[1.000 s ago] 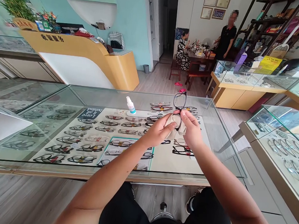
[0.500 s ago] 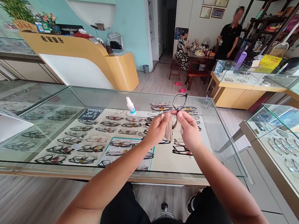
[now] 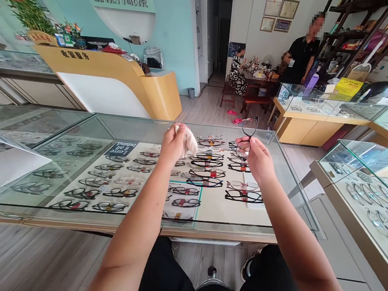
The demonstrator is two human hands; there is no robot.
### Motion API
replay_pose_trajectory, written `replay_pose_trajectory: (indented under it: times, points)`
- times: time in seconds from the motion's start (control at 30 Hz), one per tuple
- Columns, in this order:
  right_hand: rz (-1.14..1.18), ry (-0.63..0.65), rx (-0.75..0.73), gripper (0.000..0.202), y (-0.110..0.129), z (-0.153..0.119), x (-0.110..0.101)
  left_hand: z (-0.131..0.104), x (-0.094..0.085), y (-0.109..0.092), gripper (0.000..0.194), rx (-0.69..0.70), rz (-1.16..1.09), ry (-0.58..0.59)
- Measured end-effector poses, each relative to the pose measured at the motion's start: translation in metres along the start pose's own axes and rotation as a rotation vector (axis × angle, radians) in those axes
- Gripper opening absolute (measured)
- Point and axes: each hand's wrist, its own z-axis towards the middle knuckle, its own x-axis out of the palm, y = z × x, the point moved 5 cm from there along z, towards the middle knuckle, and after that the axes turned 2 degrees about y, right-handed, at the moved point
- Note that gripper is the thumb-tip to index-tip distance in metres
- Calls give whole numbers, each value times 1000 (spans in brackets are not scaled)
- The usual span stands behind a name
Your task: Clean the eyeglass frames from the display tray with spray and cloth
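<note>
A pale cloth [image 3: 190,143] hangs from my left hand [image 3: 174,144], whose fingers are closed on it above the glass case. Farther right, my right hand [image 3: 260,156] pinches a pair of dark-rimmed glasses [image 3: 250,127], held upright with one lens above the other. Cloth and glasses are apart. Beneath both hands, rows of eyeglass frames [image 3: 205,182] lie inside the glass display case [image 3: 228,218]. The white spray bottle does not show; my left hand and forearm cover that area.
A white folded sheet [image 3: 12,161] lies at the left on the case. Another display case [image 3: 364,178] stands at the right. Beyond are a wooden counter [image 3: 161,93], a person standing in black [image 3: 301,57] and a seated person [image 3: 237,72] at a table.
My hands have separated. The left one moved left with the cloth, and the right one moved right with the glasses. The bottle has dropped out of sight.
</note>
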Motion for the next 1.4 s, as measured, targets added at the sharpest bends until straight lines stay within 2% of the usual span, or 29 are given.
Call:
replay_pose_trajectory:
  times: [0.03, 0.13, 0.2, 0.27, 0.37, 0.5, 0.57, 0.63, 0.7, 0.77, 0.83, 0.9, 0.97, 1.07, 1.17, 1.3, 1.4]
  points:
    - [-13, -3, 4, 41, 0, 1, -2, 4, -4, 4, 55, -36, 149, 67]
    - [-40, 0, 22, 44, -2, 4, -6, 7, -10, 24, 41, -198, 638, 362]
    - [-47, 16, 30, 45, -3, 5, -6, 6, -13, 36, 34, -271, 826, 520]
    - [-51, 34, 42, 46, -4, 5, -7, 4, -14, 44, 27, -305, 885, 587]
    - [-100, 93, 66, 45, -5, 3, -5, 0, -7, 49, 21, -316, 928, 610]
    - [-198, 189, 37, 43, -1, 2, -5, -7, 10, 43, 36, -252, 944, 576]
    - [-248, 220, 5, 44, 4, 3, -6, -12, 20, 33, 38, -166, 918, 545]
    - [-298, 276, -2, 44, 9, 3, -6, -18, 29, 14, 39, 58, 791, 441]
    - [-332, 356, 4, 44, 13, 3, -5, -29, 37, -13, 50, 390, 562, 296]
    - [-362, 442, 19, 44, 15, 2, -4, -45, 44, -32, 76, 671, 354, 208]
    - [-408, 517, 51, 43, 14, 0, -3, -59, 54, -40, 96, 814, 267, 200]
    - [-451, 566, 93, 42, 12, -1, -3, -67, 62, -41, 98, 880, 256, 197]
    - [-468, 584, 125, 41, 11, -2, -3, -72, 66, -41, 90, 934, 251, 176]
    - [-465, 597, 132, 41, 13, -4, -1, -73, 65, -39, 77, 980, 232, 132]
    - [-449, 617, 114, 44, 23, -7, 4, -72, 62, -42, 72, 972, 229, 102]
    - [-490, 665, 104, 59, 53, 4, 9, -68, 54, -65, 70, 982, 211, 52]
    - [-584, 696, -14, 62, 96, 32, -3, -56, 42, -96, 68, 999, 171, -33]
